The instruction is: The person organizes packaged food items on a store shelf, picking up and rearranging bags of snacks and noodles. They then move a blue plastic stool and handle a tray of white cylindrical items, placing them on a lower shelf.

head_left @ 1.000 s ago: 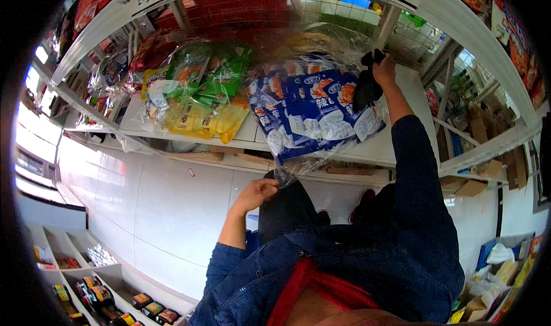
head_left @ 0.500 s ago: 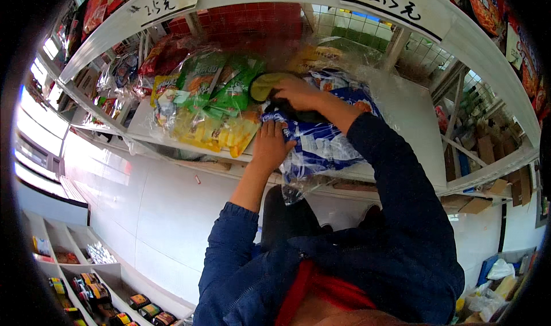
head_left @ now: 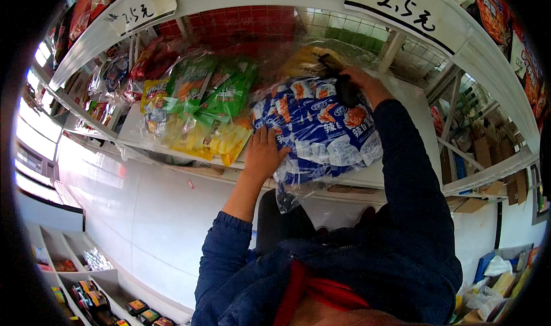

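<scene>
On the white shelf lies a large clear plastic bag of blue snack packets [head_left: 313, 116]. My left hand [head_left: 264, 154] rests flat on its left front edge, fingers stretched out. Over the far right corner of that bag, my right hand [head_left: 363, 79] is closed on a dark cloth [head_left: 346, 92], which hangs over the packets. The fingers of this hand are partly hidden. Just left of the blue packets sit green snack packets [head_left: 227, 91] and yellow packets [head_left: 221, 141], also in clear wrapping. Behind lies a yellow bag [head_left: 304, 60].
Handwritten price cards [head_left: 404, 8] hang on the upper shelf's edge, above my hands. A white metal frame post [head_left: 392, 52] stands at the back right. Cardboard boxes [head_left: 482, 148] fill a lower rack at right. Compartments with dark packages [head_left: 94, 294] stand at lower left.
My right hand has swept the cloth from the left side of the blue packets to their far right corner, uncovering their fronts. My left hand stays at the bag's left edge.
</scene>
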`<action>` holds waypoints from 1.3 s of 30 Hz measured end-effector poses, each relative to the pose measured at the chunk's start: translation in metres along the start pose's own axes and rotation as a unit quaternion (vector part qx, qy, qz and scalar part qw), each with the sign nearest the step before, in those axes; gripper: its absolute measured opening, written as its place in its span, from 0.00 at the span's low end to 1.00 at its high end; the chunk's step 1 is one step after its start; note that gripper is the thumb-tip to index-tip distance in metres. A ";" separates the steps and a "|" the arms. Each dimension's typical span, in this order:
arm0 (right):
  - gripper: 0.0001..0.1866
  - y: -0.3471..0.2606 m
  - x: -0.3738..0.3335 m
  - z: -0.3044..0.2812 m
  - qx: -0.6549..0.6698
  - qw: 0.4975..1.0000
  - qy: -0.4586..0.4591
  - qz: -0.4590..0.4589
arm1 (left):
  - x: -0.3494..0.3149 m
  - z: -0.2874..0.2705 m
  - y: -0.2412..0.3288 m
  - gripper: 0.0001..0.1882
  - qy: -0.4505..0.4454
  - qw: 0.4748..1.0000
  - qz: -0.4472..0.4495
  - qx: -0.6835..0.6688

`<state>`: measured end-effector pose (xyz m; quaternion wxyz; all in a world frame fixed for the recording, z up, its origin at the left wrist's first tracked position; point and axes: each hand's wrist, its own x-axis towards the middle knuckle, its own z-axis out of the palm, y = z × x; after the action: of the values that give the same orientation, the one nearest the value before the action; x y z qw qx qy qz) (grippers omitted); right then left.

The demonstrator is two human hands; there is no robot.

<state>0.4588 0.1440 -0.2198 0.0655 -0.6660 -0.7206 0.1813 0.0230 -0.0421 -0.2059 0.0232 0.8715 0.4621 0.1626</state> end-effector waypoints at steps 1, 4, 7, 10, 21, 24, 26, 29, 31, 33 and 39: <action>0.24 0.031 0.006 -0.003 -0.094 0.996 -0.006 -0.005 | 0.003 0.002 0.002 0.36 0.016 1.000 0.014 -0.007; 0.22 0.114 -0.014 -0.040 -0.448 0.891 -0.060 0.048 | 0.025 0.002 0.025 0.36 0.008 0.998 0.045 -0.047; 0.24 -0.014 -0.017 -0.029 -0.512 0.829 -0.128 0.182 | -0.001 0.000 -0.004 0.35 0.023 0.999 0.004 -0.025; 0.25 -0.038 -0.068 -0.088 -0.477 0.852 -0.031 0.213 | 0.005 0.004 0.000 0.36 0.018 0.999 0.014 -0.037; 0.27 -0.104 -0.171 0.006 -0.162 0.976 0.143 0.030 | 0.014 0.014 0.011 0.34 0.058 0.997 0.036 -0.023; 0.29 -0.099 -0.215 0.015 -0.138 0.972 0.162 0.102 | 0.014 0.008 0.004 0.35 0.007 0.999 0.010 -0.031; 0.29 -0.062 -0.251 0.038 -0.122 0.961 0.214 0.129 | 0.015 0.008 0.008 0.36 0.000 1.000 -0.002 -0.024; 0.28 -0.068 -0.316 0.062 -0.086 0.967 0.180 0.159 | 0.013 0.002 0.005 0.35 -0.028 0.999 -0.018 -0.038; 0.28 -0.043 -0.348 0.047 -0.042 0.967 0.185 0.168 | 0.013 0.004 0.009 0.35 -0.010 0.999 -0.005 -0.044; 0.27 -0.056 -0.355 0.020 0.030 0.935 0.244 0.256 | 0.007 -0.001 0.013 0.35 -0.033 0.998 -0.003 -0.051; 0.27 -0.134 -0.304 -0.054 0.059 0.891 0.421 0.161 | -0.018 -0.012 0.089 0.35 -0.047 0.995 0.049 -0.071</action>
<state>0.3831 -0.1521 -0.0783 0.3719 -0.7818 -0.4962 -0.0662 0.0808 -0.1093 -0.1826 0.0982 0.8959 0.4046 0.1550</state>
